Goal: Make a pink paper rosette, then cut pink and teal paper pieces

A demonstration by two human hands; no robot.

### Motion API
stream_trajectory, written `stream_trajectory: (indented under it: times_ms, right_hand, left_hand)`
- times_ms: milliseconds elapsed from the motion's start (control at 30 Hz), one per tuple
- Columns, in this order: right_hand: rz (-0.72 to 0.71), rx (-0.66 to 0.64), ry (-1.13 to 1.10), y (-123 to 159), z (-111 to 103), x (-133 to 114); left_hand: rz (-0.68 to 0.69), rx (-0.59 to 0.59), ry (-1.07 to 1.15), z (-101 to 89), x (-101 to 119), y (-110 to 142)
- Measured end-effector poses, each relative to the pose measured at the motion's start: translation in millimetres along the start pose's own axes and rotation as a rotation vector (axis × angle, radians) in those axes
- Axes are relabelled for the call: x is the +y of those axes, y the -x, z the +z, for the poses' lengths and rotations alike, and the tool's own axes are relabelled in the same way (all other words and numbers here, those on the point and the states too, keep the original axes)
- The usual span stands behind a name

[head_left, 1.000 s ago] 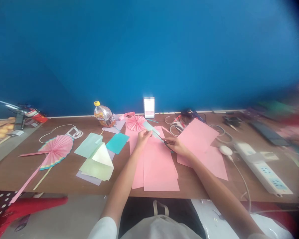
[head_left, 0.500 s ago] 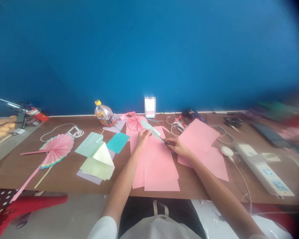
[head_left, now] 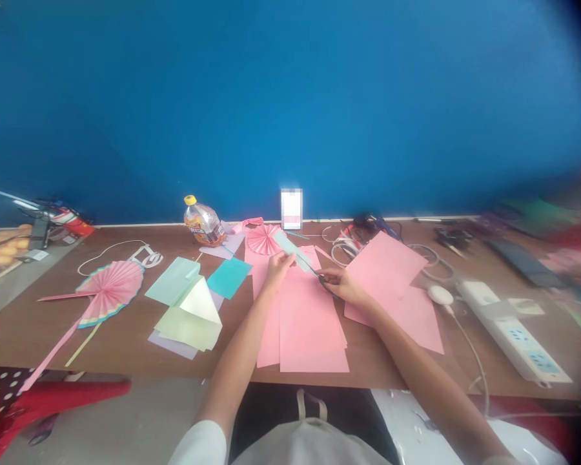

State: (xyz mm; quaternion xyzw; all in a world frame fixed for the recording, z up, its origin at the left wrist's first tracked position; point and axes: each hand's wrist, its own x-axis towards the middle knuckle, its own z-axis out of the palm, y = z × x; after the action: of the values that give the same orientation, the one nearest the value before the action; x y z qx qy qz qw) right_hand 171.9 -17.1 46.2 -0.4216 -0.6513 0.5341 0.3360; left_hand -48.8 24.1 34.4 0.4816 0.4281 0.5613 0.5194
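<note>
Between finger and thumb, my left hand (head_left: 279, 268) pinches a narrow strip of pale blue paper (head_left: 285, 243). My right hand (head_left: 343, 284) is closed on the dark handles of a pair of scissors (head_left: 323, 279), whose blades lie along the strip's lower right end. Whether the blades are parted I cannot make out. Beneath both hands lie pink paper sheets (head_left: 312, 329), partly overlapping. Just beyond the left hand is a pleated pink paper rosette (head_left: 263, 239).
Left of my arms are folded pale green paper (head_left: 186, 326), a teal sheet (head_left: 229, 278) and a pink pleated fan (head_left: 111, 290). A yellow-capped bottle (head_left: 204, 225) stands behind them. To the right are more pink sheets (head_left: 385, 261), cables and a white power strip (head_left: 518, 336).
The strip's far end has swung slightly left since a second ago, still held in my left hand. The scissors stay at its lower right end, and both hands barely move.
</note>
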Motion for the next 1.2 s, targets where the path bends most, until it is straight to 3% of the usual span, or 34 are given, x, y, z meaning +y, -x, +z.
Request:
stream_trajectory:
  times_ms: [333, 1200]
  right_hand:
    - [-0.004, 0.013, 0.011, -1.7, 3.0, -2.5]
    - [-0.031, 0.028, -0.035, -3.4, 5.8, 2.7]
  left_hand:
    - [0.031, -0.1, -0.053, -0.7, -2.6, 0.8]
    - [0.019, -0.153, -0.035, -1.1, -5.9, 0.0]
